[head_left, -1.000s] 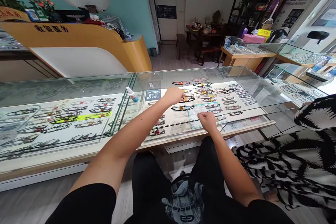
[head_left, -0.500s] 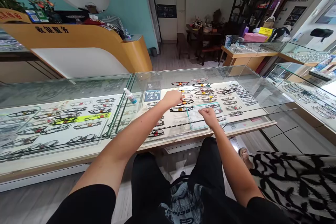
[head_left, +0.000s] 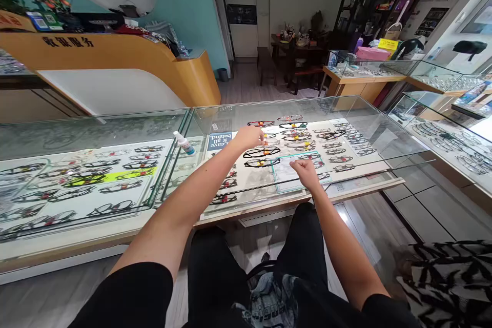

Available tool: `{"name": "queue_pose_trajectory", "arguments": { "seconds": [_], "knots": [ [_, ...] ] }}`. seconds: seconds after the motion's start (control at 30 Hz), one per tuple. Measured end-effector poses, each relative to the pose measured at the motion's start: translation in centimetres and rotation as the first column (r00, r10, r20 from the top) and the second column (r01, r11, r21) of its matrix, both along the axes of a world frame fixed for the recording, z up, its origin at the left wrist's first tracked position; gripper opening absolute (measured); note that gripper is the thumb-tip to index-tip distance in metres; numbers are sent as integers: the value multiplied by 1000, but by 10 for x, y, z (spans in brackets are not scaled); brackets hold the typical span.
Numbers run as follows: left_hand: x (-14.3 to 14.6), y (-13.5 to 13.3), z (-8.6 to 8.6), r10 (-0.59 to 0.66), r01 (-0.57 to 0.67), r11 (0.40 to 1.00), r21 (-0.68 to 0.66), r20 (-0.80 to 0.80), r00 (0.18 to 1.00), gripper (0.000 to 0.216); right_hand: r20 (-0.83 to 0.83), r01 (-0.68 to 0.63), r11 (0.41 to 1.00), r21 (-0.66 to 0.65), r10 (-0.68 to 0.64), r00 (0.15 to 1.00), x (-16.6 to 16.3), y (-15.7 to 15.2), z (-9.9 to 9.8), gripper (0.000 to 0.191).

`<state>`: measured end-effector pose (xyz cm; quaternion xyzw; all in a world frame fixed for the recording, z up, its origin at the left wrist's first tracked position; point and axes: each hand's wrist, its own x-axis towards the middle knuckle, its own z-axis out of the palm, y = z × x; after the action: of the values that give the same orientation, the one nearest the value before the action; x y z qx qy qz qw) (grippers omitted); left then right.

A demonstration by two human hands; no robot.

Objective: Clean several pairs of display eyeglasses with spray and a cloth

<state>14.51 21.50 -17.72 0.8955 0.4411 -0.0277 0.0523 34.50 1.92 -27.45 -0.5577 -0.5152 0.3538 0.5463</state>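
Left hand (head_left: 249,138), right hand (head_left: 305,171): curled, undersides hidden; cannot tell whether either holds anything. Black eyeglasses (head_left: 263,152): near left hand, facing unclear, long axis roughly along display case (head_left: 361,189) front edge.

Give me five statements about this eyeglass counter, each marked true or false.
1. The left hand reaches farther across the display case than the right hand. True.
2. The white bottle is right of both hands. False: it is left of them.
3. The blue card has white lettering. True.
4. The right hand is spread flat. False: its fingers are curled in.
5. Black-framed eyeglasses lie inside the case. True.
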Motion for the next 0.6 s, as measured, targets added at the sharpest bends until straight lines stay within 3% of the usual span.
{"name": "queue_pose_trajectory", "arguments": {
  "seconds": [0.37, 0.6],
  "knots": [
    [4, 9, -18, -38, 37, 999, 11, 32, 999, 24, 0, 1, 1000, 1, -1, 1000, 6, 4, -6, 67],
    [-7, -7, -4, -8, -2, 997, 74, 136, 991, 26, 106, 59, 997, -43, -54, 993, 13, 16, -13, 65]
  ]
}}
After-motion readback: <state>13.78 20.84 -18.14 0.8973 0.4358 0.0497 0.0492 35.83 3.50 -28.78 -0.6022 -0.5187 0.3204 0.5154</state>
